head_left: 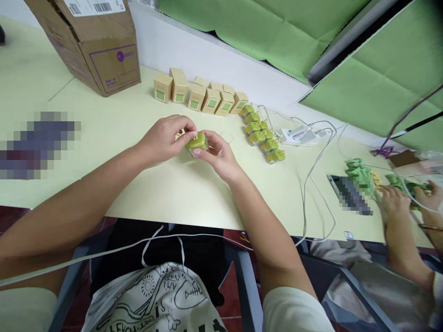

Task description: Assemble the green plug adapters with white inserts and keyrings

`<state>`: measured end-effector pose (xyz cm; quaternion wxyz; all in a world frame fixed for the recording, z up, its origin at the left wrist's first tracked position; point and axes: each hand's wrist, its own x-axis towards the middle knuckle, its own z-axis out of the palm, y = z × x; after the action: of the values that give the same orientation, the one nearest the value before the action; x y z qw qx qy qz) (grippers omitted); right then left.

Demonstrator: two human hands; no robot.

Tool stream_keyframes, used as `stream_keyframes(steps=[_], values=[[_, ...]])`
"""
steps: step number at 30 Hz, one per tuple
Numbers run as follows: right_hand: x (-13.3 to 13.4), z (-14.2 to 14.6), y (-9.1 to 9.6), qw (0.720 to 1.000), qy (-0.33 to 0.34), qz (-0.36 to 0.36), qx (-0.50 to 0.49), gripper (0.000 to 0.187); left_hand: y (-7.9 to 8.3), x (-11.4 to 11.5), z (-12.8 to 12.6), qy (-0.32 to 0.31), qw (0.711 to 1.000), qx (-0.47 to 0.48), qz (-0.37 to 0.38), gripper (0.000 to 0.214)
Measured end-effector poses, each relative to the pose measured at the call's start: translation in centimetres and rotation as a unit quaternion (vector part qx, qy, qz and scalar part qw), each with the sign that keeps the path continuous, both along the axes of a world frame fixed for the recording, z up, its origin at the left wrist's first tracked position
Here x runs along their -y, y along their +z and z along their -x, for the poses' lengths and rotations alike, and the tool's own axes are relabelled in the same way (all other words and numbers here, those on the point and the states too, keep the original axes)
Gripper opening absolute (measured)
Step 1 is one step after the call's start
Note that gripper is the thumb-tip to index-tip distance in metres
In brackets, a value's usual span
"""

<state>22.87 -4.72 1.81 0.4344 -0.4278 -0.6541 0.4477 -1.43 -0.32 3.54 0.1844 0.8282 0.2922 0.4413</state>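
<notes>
Locate the jar (197,143) on the near side of the boxes (211,102), held in both hands over the table (166,198). With the left hand (169,138), pinching the yellow loop (195,135) at the green lid between thumb and index finger. With the right hand (221,159), gripping the jar from its right side, thumb pressed to the near wall and fingers curled around behind.

Treat the loop work on this jar as in progress, judging by the pinch. Cannot tell whether attaching, straightening or merely holding the loop.

To the right of the boxes, beyond the right hand, see the grouped jars (258,137), set close together, capped in green and showing yellow loops. By judgement, count these as done at the loop stage.

Observe the boxes standing upright in a close row, green label panels facing the near side. Cannot tell whether filled. Do not count as finished on this evidence.

To the left of the boxes, note the carton (114,69), much larger than any box. Cannot see inside. Consequently, leave the number of remaining jars undetermined.

Far to the right of the boxes, note a co-worker's hand (396,200) beside green items (360,173). Exclude from the progress count.
</notes>
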Motion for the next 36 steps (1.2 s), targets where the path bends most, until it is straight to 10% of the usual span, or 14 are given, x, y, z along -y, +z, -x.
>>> stream_keyframes(steps=[10,25,36], values=[[-0.2,0.1,-0.8,0.999,-0.008,0.04,-0.017,0.086,1.5,-2.3,2.1,0.101,0.986,0.117,-0.067,0.061],[-2.3,-2.5,-3.8,0.902,-0.219,-0.3,0.221,0.055,0.3,-2.0,1.5,0.059,0.996,-0.001,-0.066,0.04],[-3.8,-4.4,-4.2,0.879,-0.257,-0.299,0.27,0.057,0.8,-0.9,0.8,0.03,0.997,-0.018,-0.072,0.042]])
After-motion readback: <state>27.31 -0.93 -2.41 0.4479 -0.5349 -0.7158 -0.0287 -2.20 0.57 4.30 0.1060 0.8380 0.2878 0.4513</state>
